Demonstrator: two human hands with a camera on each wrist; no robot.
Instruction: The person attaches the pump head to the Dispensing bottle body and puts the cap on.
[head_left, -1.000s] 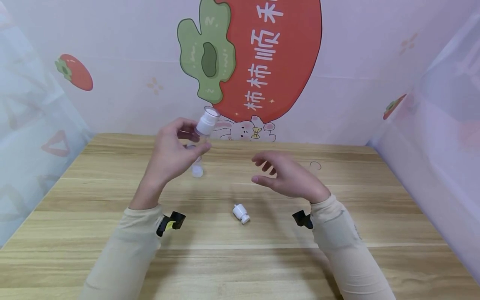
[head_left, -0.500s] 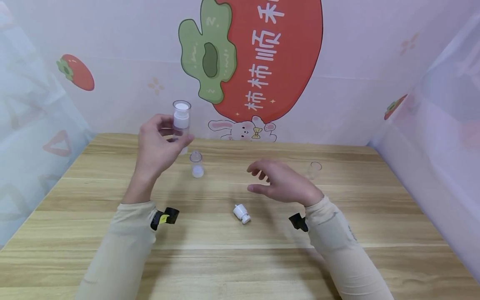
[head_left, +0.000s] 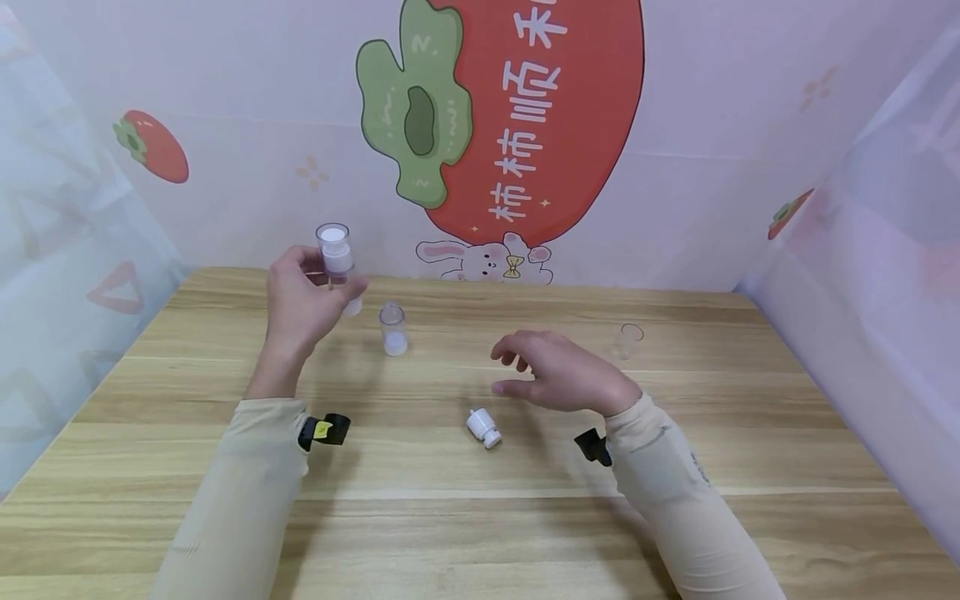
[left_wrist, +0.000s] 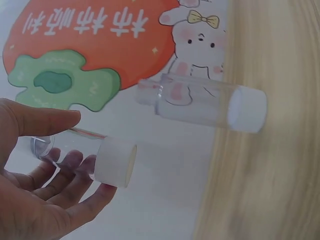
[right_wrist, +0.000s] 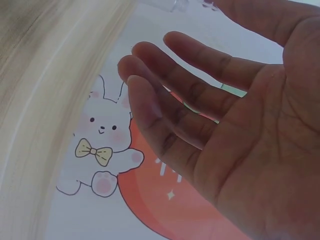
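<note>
My left hand [head_left: 292, 298] grips a clear pump bottle [head_left: 337, 257] over the back left of the table. It stands roughly upright, with a white pump under a transparent cap at its top. In the left wrist view, thumb and fingers wrap its clear body, and its white base [left_wrist: 116, 162] faces the table. Just right of it, a second clear bottle [head_left: 393, 331] with a white base stands without a pump. My right hand [head_left: 558, 372] hovers with fingers loosely bent, holding nothing. Below it lies a white pump head [head_left: 483, 427] on its side.
A transparent cap [head_left: 627, 340] stands on the wooden table [head_left: 465, 533] at the back right, beyond my right hand. Printed cloth walls [head_left: 285, 200] close off the back and both sides of the table.
My left hand has carried the pump bottle leftward and then lower, and the bottle has come from tilted to upright. My right hand has drifted slightly left and down.
</note>
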